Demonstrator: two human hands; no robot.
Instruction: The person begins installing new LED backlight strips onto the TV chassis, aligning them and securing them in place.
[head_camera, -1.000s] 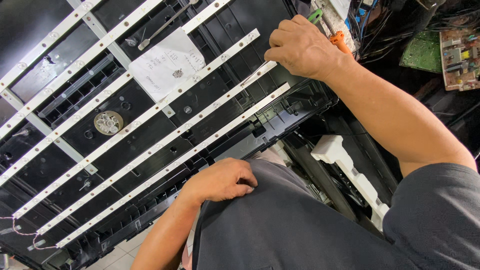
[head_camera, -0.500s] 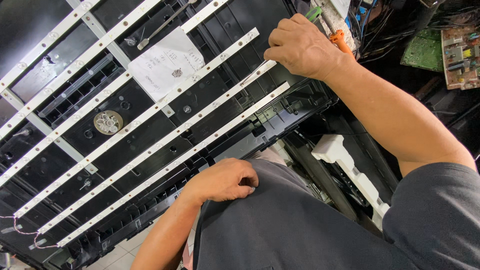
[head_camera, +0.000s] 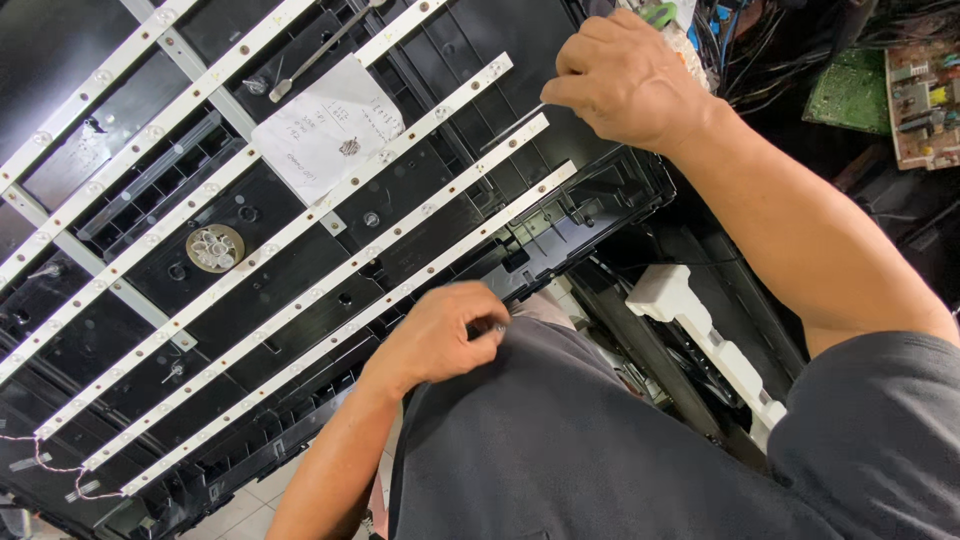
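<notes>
A black flat-screen back panel (head_camera: 420, 215) lies open, with several white LED strips (head_camera: 330, 275) running diagonally across it. My right hand (head_camera: 625, 85) is at the panel's far right corner. Its fingers are closed on a thin metal tool (head_camera: 520, 122) whose tip points at the end of a strip. My left hand (head_camera: 440, 335) rests at the panel's near edge, against my grey shirt. Its thumb and fingers pinch a small shiny part (head_camera: 497, 328).
On the panel lie a white paper sheet (head_camera: 330, 130), a round dish of small lenses (head_camera: 215, 248) and a screwdriver (head_camera: 320, 50). A white plastic bracket (head_camera: 700, 330) sits to the right. Circuit boards (head_camera: 850, 90) and tangled cables (head_camera: 760, 50) are at the top right.
My right hand has shifted slightly right at the panel's corner. My left hand has moved up a little along the near edge, still pinched.
</notes>
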